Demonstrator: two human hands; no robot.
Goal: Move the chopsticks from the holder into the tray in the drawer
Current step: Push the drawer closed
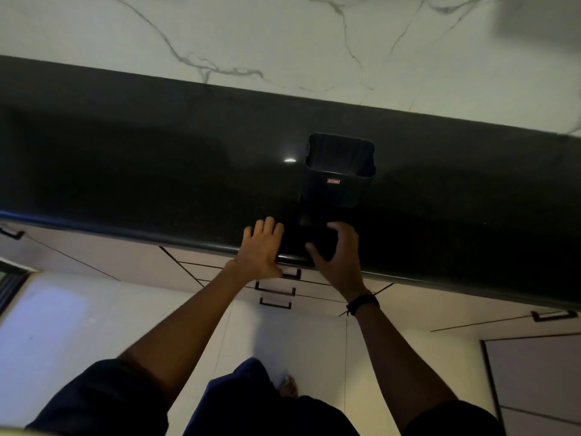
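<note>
A dark, square-mouthed holder [338, 180] stands upright on the black countertop [157, 171], with a small red label on its front. Its inside looks dark and I cannot make out any chopsticks in it. My left hand [261, 250] rests flat on the counter's front edge, fingers spread. My right hand [339, 259] hovers over the counter just in front of the holder, fingers curled apart around nothing I can see. Below the counter edge a stack of drawers [276, 291] with dark handles is closed; no tray is in view.
A white marble wall [314, 42] rises behind the counter. Cabinet doors with dark handles [553, 315] run left and right under the counter. The pale tiled floor [78, 325] and my foot [287, 385] show below. The scene is dim.
</note>
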